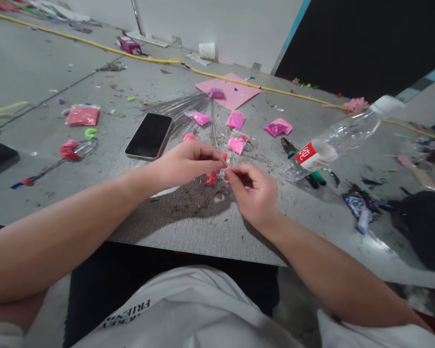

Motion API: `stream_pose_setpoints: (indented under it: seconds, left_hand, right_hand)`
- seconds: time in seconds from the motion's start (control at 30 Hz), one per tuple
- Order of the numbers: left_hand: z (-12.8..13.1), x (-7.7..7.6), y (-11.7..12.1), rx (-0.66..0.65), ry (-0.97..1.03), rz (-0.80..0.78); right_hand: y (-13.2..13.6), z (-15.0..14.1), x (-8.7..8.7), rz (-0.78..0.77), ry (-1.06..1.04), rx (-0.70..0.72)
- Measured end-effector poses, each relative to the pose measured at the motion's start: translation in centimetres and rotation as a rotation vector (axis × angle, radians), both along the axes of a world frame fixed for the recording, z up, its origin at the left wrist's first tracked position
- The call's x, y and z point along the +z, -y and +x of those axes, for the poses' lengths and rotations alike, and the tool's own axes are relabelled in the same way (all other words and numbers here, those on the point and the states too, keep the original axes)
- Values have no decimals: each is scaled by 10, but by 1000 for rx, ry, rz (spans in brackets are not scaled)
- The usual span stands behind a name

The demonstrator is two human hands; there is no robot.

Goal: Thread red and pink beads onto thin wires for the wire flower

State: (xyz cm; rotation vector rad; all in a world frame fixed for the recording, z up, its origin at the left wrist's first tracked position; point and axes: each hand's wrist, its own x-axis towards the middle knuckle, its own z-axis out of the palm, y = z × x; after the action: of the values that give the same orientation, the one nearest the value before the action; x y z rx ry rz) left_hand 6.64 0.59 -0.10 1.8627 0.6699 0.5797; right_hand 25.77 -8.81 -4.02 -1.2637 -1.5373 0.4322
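Note:
My left hand (192,162) and my right hand (255,193) meet above the table, the fingertips of each pinched together. Whatever small thing sits between them is too tiny to name. Just under the left fingers shows a bit of red material (212,179). Beyond the hands lie small bags of pink stuff, one pink packet (236,145) close to the fingertips and another pink packet (235,120) farther back. A fan of thin wires (181,108) spreads over the table behind my left hand. A black-screened phone (149,136) rests left of them.
A tilted clear bottle (348,130) and green-handled pliers (315,179) are on the right. Pink paper (239,92) lies at the back near a yellow cord (203,71). On the left are a red packet (82,116) and a bundle of wires (50,164).

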Motion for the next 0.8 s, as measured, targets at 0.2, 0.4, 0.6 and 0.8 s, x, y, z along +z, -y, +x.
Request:
stream_pose_setpoints:
  seconds: [0.2,0.4,0.6,0.8]
  left_hand:
    - [2,8,3,117,5,87]
    - [2,8,2,130,-32,126]
    - [1,5,0,151,-50,118]
    - [2,8,0,72,-31,62]
  right_hand:
    - [1,-2,0,-2,-22,11]
    - [2,-2,-1,-41,-67,52]
    - [2,-1,0,-83,-79,91]
    - [3,0,-1,-24,-42,127]
